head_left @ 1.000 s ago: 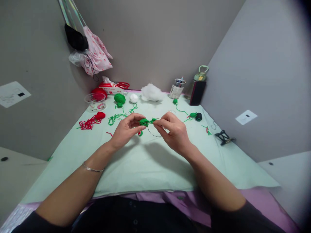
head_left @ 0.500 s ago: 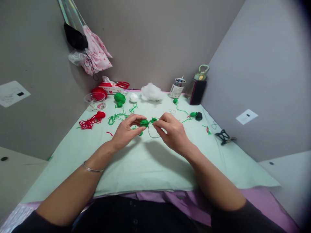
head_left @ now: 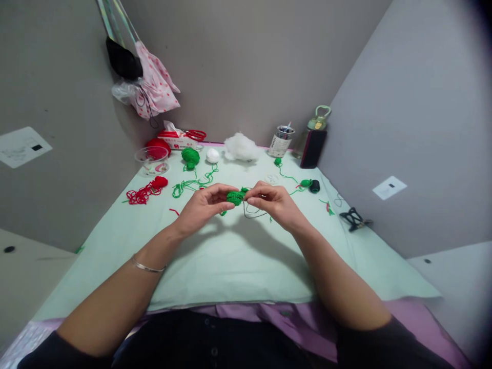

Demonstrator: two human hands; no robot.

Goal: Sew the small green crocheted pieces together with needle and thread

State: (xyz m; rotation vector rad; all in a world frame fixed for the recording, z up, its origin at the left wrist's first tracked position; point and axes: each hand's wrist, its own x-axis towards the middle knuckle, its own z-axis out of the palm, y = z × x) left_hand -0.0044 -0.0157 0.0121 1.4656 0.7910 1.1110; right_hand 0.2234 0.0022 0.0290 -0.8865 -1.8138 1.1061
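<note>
My left hand (head_left: 202,207) pinches a small green crocheted piece (head_left: 234,198) between thumb and fingers, above the middle of the table. At the right end of this piece, the thumb and forefinger of my right hand (head_left: 275,202) are pressed together on a dark thread (head_left: 251,216). The thread hangs in a loop below those fingertips, and a dark line runs across the piece's face. Whether a needle is also in the pinch cannot be made out. Tangled green yarn (head_left: 188,187) lies behind my left hand.
Red yarn (head_left: 144,192), a clear plastic tub (head_left: 151,163), a green yarn ball (head_left: 190,156), white stuffing (head_left: 241,148), a pen can (head_left: 281,142) and a phone (head_left: 313,148) line the back. Right: a dark spool (head_left: 314,186) and a black stand (head_left: 354,219). Grey panels enclose the table (head_left: 230,271).
The crocheted piece has turned, showing a broader green face, and sits slightly further right. My right hand stays at its right end, its fingers more closed, with the thread loop shifted right.
</note>
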